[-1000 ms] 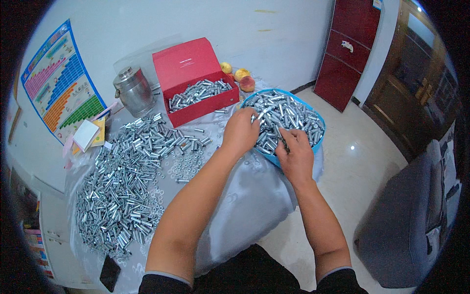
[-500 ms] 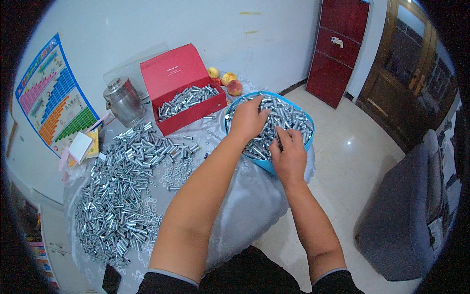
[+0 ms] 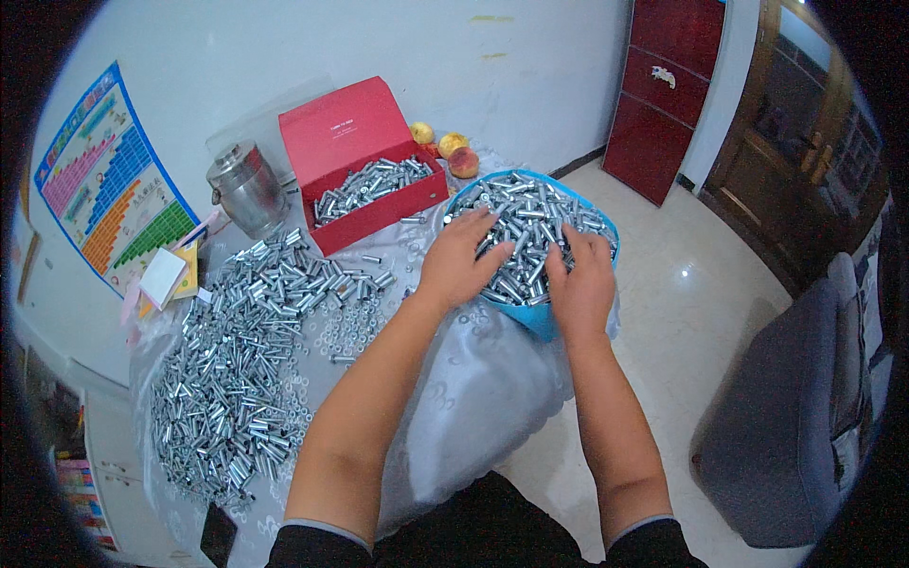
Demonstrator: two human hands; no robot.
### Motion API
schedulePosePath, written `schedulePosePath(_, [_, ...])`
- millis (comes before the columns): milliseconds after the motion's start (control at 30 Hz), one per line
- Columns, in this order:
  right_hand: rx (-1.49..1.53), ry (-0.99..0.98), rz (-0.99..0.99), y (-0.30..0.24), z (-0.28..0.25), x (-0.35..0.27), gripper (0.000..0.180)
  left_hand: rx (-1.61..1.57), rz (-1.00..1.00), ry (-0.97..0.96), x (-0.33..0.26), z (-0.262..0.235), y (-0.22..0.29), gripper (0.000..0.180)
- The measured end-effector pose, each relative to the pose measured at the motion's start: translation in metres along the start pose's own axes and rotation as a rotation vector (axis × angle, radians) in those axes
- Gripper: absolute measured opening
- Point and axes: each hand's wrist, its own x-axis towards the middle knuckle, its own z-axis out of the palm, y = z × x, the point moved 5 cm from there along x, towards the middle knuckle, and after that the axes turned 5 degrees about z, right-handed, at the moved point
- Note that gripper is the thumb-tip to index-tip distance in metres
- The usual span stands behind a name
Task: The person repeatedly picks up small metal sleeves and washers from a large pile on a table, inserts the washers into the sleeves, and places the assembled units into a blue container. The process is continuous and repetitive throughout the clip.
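Observation:
A blue basin [image 3: 542,325] heaped with short silvery metal tubes [image 3: 530,213] sits at the table's right end. Over its near left side rests my left hand [image 3: 461,257], open, thumb apart from the fingers, touching the tubes. Across from it, my right hand [image 3: 581,286] lies at the near right part of the heap, open, with fingers slightly bent and fingertips on the tubes. Neither hand visibly grips a piece. To the left, a large loose pile of similar tubes [image 3: 227,369] spreads over the cloth, with many small metal rings [image 3: 348,328] beside it.
An open red box [image 3: 393,202] of metal tubes stands behind, near a steel canister [image 3: 248,194] and several fruits [image 3: 463,162]. A dark phone [image 3: 219,535] lies at the near left table edge. A grey sofa [image 3: 772,417] stands to the right.
My left hand has drawn back toward me and come out over the basin's near left side. My right hand's fingers have lifted and straightened somewhat. The view has shifted slightly.

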Motion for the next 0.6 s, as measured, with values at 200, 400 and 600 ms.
schedulePosePath(200, [-0.020, -0.009, -0.014, -0.008, -0.005, -0.002, 0.029, -0.008, -0.032, -0.038, -0.002, 0.009, -0.006, 0.045])
schedulePosePath(400, [0.063, 0.054, -0.065, -0.015, -0.009, -0.011, 0.021, -0.149, -0.169, 0.067, -0.014, -0.007, -0.007, 0.040])
schedulePosePath(600, [0.227, 0.005, -0.188, -0.057, -0.004, -0.032, 0.017, -0.415, -0.537, 0.174, -0.065, -0.050, -0.005, 0.030])
